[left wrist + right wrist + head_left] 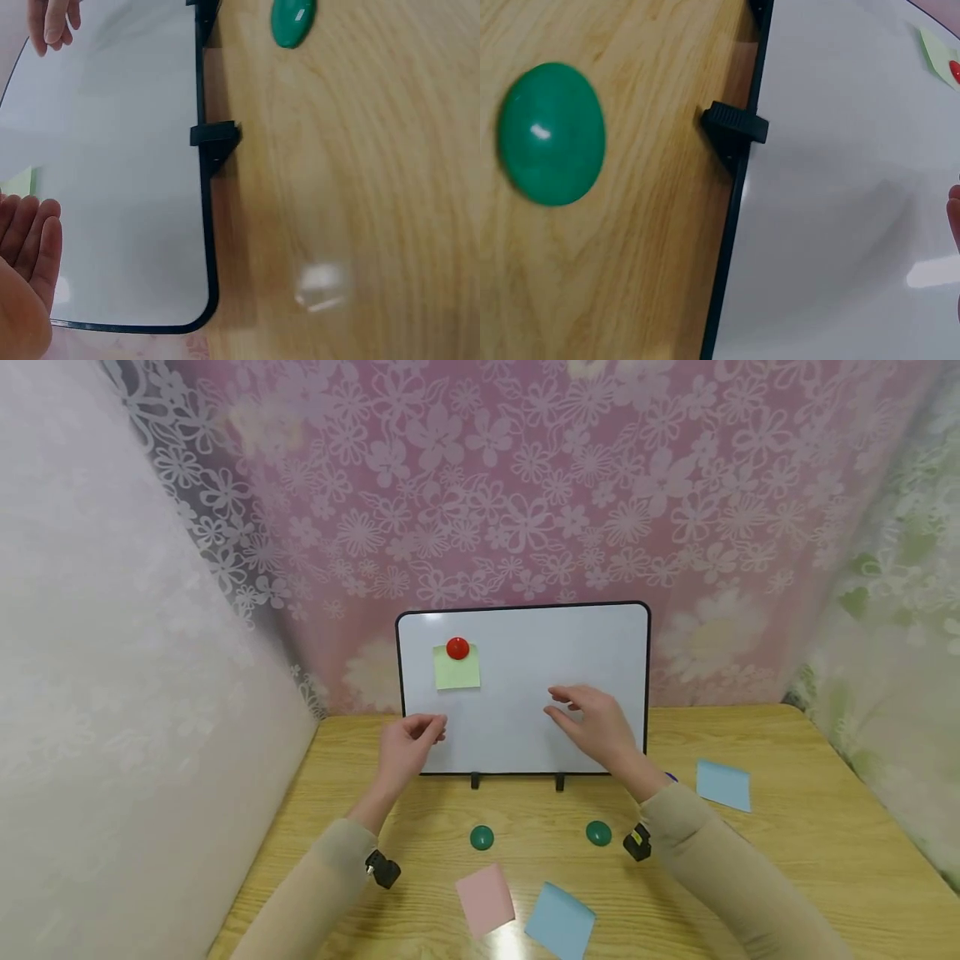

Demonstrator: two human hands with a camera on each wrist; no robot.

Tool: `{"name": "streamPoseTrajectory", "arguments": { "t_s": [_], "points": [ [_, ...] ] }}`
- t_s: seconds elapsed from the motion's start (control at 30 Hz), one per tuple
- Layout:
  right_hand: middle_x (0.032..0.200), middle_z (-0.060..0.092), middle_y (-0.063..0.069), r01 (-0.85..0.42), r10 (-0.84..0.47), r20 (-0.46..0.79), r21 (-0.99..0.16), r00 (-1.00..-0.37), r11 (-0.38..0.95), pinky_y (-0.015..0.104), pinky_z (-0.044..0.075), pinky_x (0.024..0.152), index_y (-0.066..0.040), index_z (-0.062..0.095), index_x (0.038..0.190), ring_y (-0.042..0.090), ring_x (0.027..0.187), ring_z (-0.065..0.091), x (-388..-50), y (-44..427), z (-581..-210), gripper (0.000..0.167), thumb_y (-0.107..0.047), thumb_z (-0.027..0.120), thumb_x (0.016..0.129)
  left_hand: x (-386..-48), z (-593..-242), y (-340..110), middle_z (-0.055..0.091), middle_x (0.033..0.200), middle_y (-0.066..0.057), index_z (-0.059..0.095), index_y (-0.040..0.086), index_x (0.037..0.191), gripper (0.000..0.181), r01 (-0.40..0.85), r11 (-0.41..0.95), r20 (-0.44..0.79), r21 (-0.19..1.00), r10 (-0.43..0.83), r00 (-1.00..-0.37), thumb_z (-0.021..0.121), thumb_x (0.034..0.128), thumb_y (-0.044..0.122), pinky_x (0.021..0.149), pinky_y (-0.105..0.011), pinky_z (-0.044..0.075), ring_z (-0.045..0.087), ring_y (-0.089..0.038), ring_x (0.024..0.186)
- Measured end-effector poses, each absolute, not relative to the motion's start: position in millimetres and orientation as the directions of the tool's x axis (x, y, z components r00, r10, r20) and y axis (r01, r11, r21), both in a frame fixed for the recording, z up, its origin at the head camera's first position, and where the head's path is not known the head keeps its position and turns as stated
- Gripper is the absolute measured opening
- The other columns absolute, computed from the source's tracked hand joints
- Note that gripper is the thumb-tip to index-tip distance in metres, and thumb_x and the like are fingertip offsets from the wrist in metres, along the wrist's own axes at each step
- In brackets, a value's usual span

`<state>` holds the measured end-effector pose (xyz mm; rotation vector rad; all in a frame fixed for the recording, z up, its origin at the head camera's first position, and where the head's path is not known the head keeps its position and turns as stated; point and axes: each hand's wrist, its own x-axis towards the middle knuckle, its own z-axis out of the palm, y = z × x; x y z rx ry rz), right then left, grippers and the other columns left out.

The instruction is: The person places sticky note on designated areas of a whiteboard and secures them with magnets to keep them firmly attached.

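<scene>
In the head view, a whiteboard [517, 718] is standing on a wooden table [427, 914], two small black feet [475, 781] showing under its lower edge. On its upper left, a red magnet [457, 648] is lying over the top edge of a light green note [456, 677]. The left hand [408, 743] is hovering by the board's lower left part, thumb lying close to bent fingers; whether the tips are touching, I cannot tell. The right hand [596, 722] is hanging before the right half, thumb and fingers gently curved and spread apart. Nearer the person, two green magnets [482, 837] [598, 833] are resting on the table, with a pink note [486, 900] and a blue note [561, 921] lying beyond them toward the viewer. Another blue note [723, 785] is lying to the right of the board, near the right sleeve [720, 868]. In the left wrist view, the left hand's fingers are reaching out fairly straight, side by side, before the board, and the right hand is appearing at the upper left corner. In the right wrist view, only a sliver of the right hand is showing at the right edge, and a green magnet is sitting near one foot.
</scene>
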<state>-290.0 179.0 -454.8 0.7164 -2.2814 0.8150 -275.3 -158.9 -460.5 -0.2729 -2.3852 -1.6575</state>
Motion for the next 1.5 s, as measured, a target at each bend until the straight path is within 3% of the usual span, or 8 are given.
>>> {"name": "streamPoseTrajectory", "arguments": {
  "t_s": [0.3, 0.63, 0.87, 1.1, 1.5],
  "points": [
    [0.110, 0.079, 0.013, -0.677, -0.304, 0.705, -0.333, -0.641, 0.656, 0.046, 0.064, 0.078, 0.000, 0.078, 0.119, 0.029, 0.094, 0.076, -276, 196, -464, 0.032, -0.008, 0.088, 0.090, -259, -482, -173, 0.078, 0.099, -0.021, 0.081, -0.005, 0.109, 0.030, 0.293, 0.345, 0.274, 0.892, 0.103, -0.956, 0.075, 0.1043, 0.024, 0.076, -0.023, 0.058, 0.076, -0.037, 0.092],
    [0.106, 0.079, 0.013, -0.697, -0.332, 0.719, -0.289, -0.610, 0.656, 0.045, 0.064, 0.074, 0.000, 0.078, 0.118, 0.027, 0.089, 0.076, -265, 224, -479, 0.035, -0.006, 0.091, 0.085, -239, -491, -180, 0.079, 0.100, -0.017, 0.083, 0.002, 0.110, 0.025, 0.298, 0.433, 0.220, 0.851, 0.221, -0.950, 0.075, 0.1042, 0.024, 0.074, -0.027, 0.058, 0.073, -0.043, 0.093],
    [0.106, 0.078, 0.013, -0.668, -0.340, 0.668, -0.319, -0.662, 0.673, 0.046, 0.063, 0.072, 0.000, 0.079, 0.117, 0.030, 0.087, 0.075, -253, 241, -484, 0.034, -0.005, 0.090, 0.085, -229, -500, -181, 0.079, 0.099, -0.012, 0.083, 0.003, 0.110, 0.027, 0.316, 0.489, 0.193, 0.813, 0.285, -0.939, 0.075, 0.1041, 0.028, 0.072, -0.028, 0.057, 0.074, -0.030, 0.087],
    [0.110, 0.078, 0.010, -0.620, -0.326, 0.619, -0.343, -0.714, 0.706, 0.049, 0.061, 0.069, -0.002, 0.080, 0.118, 0.030, 0.086, 0.074, -244, 252, -490, 0.033, -0.005, 0.089, 0.087, -222, -509, -182, 0.079, 0.097, 0.005, 0.084, 0.007, 0.109, 0.022, 0.327, 0.511, 0.179, 0.795, 0.318, -0.931, 0.075, 0.1036, 0.027, 0.073, -0.028, 0.057, 0.069, -0.009, 0.083],
    [0.107, 0.079, 0.008, -0.606, -0.348, 0.568, -0.362, -0.746, 0.708, 0.047, 0.060, 0.068, -0.004, 0.081, 0.115, 0.021, 0.082, 0.070, -234, 269, -503, 0.027, -0.004, 0.088, 0.088, -214, -519, -176, 0.079, 0.097, 0.005, 0.083, 0.005, 0.108, 0.018, 0.423, 0.517, 0.198, 0.745, 0.433, -0.879, 0.078, 0.1016, 0.021, 0.072, -0.027, 0.059, 0.070, -0.006, 0.081]
  ]
}}
